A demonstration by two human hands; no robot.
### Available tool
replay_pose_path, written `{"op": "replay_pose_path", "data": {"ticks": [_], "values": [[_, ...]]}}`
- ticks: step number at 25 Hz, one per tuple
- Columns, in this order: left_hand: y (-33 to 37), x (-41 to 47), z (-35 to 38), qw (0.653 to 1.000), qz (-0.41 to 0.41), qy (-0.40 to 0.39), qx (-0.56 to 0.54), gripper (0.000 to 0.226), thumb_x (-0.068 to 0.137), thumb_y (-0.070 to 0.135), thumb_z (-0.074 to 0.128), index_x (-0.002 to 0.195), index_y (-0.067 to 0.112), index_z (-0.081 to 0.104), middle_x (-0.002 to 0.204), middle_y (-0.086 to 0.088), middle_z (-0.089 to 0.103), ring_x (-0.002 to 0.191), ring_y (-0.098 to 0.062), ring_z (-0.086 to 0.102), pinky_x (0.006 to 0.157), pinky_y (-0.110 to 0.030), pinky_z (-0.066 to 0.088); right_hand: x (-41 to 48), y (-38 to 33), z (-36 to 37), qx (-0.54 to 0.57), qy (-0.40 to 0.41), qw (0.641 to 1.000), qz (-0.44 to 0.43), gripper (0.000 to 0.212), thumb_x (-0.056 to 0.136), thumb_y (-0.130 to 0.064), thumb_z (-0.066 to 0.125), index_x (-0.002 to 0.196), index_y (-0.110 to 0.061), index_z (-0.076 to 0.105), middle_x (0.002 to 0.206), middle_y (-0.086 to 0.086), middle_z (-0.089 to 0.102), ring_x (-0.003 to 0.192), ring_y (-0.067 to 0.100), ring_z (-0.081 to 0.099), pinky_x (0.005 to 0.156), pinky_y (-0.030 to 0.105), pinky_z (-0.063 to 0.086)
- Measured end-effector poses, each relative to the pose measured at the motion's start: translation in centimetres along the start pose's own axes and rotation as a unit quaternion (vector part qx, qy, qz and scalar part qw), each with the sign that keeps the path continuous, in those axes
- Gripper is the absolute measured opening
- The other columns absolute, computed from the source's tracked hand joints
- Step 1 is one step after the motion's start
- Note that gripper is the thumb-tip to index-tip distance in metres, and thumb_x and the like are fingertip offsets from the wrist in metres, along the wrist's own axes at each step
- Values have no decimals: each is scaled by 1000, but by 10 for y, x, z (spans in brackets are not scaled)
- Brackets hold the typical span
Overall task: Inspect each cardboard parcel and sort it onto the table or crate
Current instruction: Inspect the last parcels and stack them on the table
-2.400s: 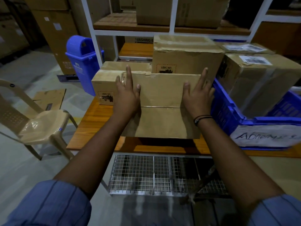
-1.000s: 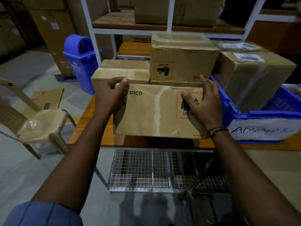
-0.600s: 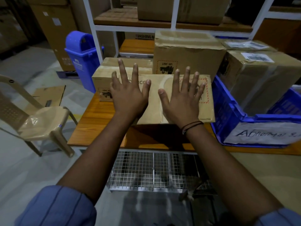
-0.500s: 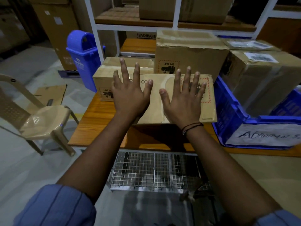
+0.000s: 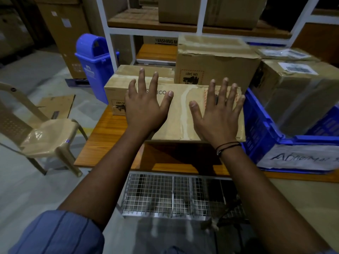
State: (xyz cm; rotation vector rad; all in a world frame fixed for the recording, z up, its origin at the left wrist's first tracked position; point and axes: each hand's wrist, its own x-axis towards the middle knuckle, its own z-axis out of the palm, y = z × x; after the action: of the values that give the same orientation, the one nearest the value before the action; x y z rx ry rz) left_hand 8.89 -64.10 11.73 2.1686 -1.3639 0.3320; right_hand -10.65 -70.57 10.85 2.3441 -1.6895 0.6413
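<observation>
Warehouse bay, dim light. Wooden counter (image 5: 102,136) stands in front of white shelving (image 5: 106,33). Cardboard parcel (image 5: 181,114) lies flat on counter, just beside blue crate (image 5: 256,125) on its right; low box (image 5: 117,88) at its left rear, taller box (image 5: 216,65) behind. Left hand (image 5: 145,110) and right hand (image 5: 216,121) rest palm-down on parcel top. Grip, both: fingers straight, spread apart, clamped on nothing. Crate holds taped boxes (image 5: 297,92).

Tall box (image 5: 220,66) reads UN 3481; shelf box (image 5: 166,41), WASHING.
</observation>
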Motion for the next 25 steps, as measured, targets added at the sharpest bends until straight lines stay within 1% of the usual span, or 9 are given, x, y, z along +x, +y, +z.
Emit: {"op": "replay_pose_path", "data": {"ticks": [7, 9, 10, 11, 12, 17, 21, 23, 25], "values": [[-9, 12, -2, 999, 8, -1, -49, 69, 99, 74, 34, 158, 39, 33, 173, 1, 16, 155, -30, 21, 116, -57, 30, 6, 21, -19, 164, 38, 985, 32, 73, 104, -63, 32, 165, -23, 22, 173, 11, 11, 158, 33, 12, 125, 54, 15], [-17, 13, -4, 997, 15, -5, -80, 67, 98, 74, 37, 156, 41, 35, 172, 3, 19, 154, -28, 24, 114, -58, 33, 14, 45, -20, 409, 29, 903, 125, 65, 101, -60, 45, 153, -21, 46, 159, 10, 44, 144, 28, 45, 118, 53, 40], [-23, 13, -5, 996, 15, -7, -90, 66, 98, 74, 38, 155, 42, 36, 171, 4, 21, 153, -28, 26, 113, -58, 34, 19, 57, -13, 556, -10, 809, 189, 60, 99, -62, 50, 140, -20, 59, 141, 8, 62, 127, 26, 61, 105, 52, 53], [-29, 13, -7, 995, 15, -8, -97, 64, 98, 74, 38, 154, 43, 36, 170, 4, 22, 152, -28, 27, 112, -58, 35, 20, 67, -6, 632, -62, 737, 233, 56, 96, -66, 53, 125, -20, 68, 122, 4, 73, 110, 25, 70, 92, 50, 60], [-35, 14, -11, 994, 13, -11, -106, 63, 98, 74, 39, 154, 44, 37, 170, 5, 23, 152, -28, 28, 111, -59, 35, 17, 73, 1, 646, -112, 712, 251, 54, 95, -70, 55, 116, -24, 72, 112, 0, 76, 104, 24, 72, 88, 48, 61], [-62, 19, -18, 991, -4, -32, -131, 69, 101, 72, 34, 162, 40, 21, 174, 3, 9, 159, -30, 9, 123, -65, 16, -9, 66, 29, 638, -228, 704, 215, 59, 105, -63, 39, 153, -30, 49, 144, 7, 62, 134, 32, 58, 111, 59, 46], [-42, 13, -16, 964, -91, -152, -197, 95, 92, 85, 14, 165, 30, -14, 172, -8, -21, 156, -38, -21, 124, -64, -9, -4, 55, -5, 557, -135, 799, 182, 100, 71, -99, 49, 155, -45, 39, 156, -6, 50, 135, 18, 54, 107, 50, 48], [-18, 4, -24, 928, -76, -202, -305, 122, 71, 102, 11, 167, 28, -1, 174, -9, -8, 159, -35, -8, 127, -62, 0, -3, 50, -28, 474, -51, 864, 163, 93, 79, -93, 51, 157, -46, 35, 157, 1, 47, 139, 21, 49, 109, 44, 44], [-5, 1, -36, 838, -80, -214, -495, 106, 80, 97, 27, 160, 28, 34, 168, -9, 32, 154, -31, 30, 124, -63, 23, -7, 40, -49, 363, 4, 921, 140, 81, 91, -81, 48, 160, -45, 27, 162, 8, 36, 145, 29, 39, 107, 44, 41]]}}
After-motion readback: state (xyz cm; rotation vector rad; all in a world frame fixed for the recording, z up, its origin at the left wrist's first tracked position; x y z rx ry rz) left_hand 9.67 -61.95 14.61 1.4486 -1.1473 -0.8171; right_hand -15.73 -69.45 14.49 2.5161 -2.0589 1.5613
